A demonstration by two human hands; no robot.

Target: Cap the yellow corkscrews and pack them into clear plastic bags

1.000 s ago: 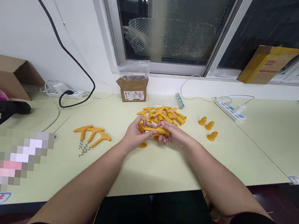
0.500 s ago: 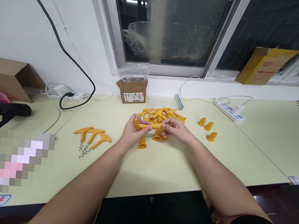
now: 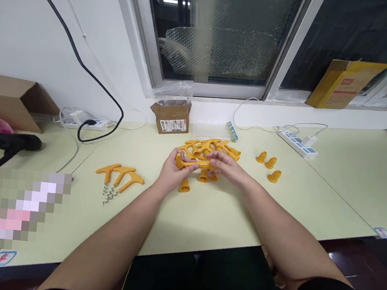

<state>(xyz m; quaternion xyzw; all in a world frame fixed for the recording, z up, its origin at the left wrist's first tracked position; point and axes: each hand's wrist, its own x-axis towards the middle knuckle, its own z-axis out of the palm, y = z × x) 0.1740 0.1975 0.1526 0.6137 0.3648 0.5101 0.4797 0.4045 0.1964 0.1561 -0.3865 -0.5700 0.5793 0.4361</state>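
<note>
My left hand [image 3: 172,170] is closed around the T-shaped handle of a yellow corkscrew [image 3: 179,161], which lies sideways above the table. A yellow bell-shaped cap [image 3: 204,164] covers the corkscrew's lower end, and no metal shows there. The fingers of my right hand [image 3: 228,167] are at the cap's right end, partly hiding it. Just behind both hands lies a pile of yellow corkscrews [image 3: 210,145], several with caps on. Under my hands, a loose-looking yellow cap [image 3: 184,185] stands on the table with others beside it.
Three corkscrews with bare metal spirals [image 3: 118,176] lie to the left. Three yellow caps [image 3: 271,163] stand to the right. Farther back are a small cardboard box [image 3: 171,118], a clear plastic bag [image 3: 211,132] and a power strip [image 3: 296,143]. A black cable [image 3: 75,51] hangs at left.
The fingers of my right hand have shifted slightly and spread a little around the cap's end. The corkscrew in my left hand has barely moved to the right.
</note>
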